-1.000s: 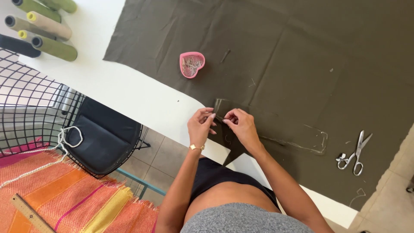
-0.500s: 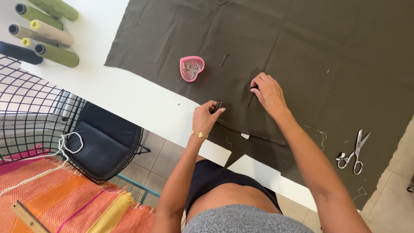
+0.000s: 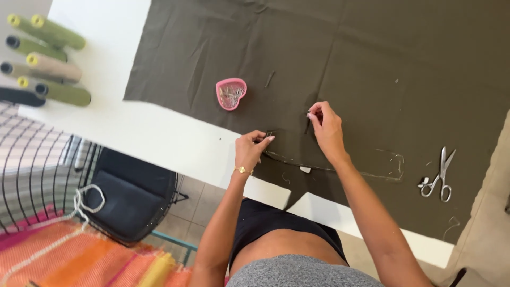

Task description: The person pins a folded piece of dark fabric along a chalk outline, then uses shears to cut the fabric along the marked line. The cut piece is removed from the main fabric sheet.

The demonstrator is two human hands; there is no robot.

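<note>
A large dark olive fabric point(image 3: 372, 64) lies spread over a white table point(image 3: 159, 133). My left hand point(image 3: 252, 151) pinches the fabric's near edge, by a chalk line drawn on the cloth. My right hand point(image 3: 326, 127) is a hand's width to the right, with thumb and fingertips pinched on a small raised fold of the fabric. I cannot tell whether it also holds a pin. A pink heart-shaped pin box point(image 3: 231, 93) sits on the cloth just beyond my left hand. A small white chalk piece point(image 3: 305, 169) lies between my forearms.
Silver scissors point(image 3: 439, 175) lie on the cloth at the right. Several rolls of green and beige material point(image 3: 48, 58) lie at the table's far left. Below the table edge stand a black wire basket point(image 3: 37, 175) and a dark cushion point(image 3: 130, 196), on an orange striped rug point(image 3: 79, 255).
My right hand left the spot next to my left hand, swung up and right, then came down pinched on the fabric. My left hand stayed at the edge.
</note>
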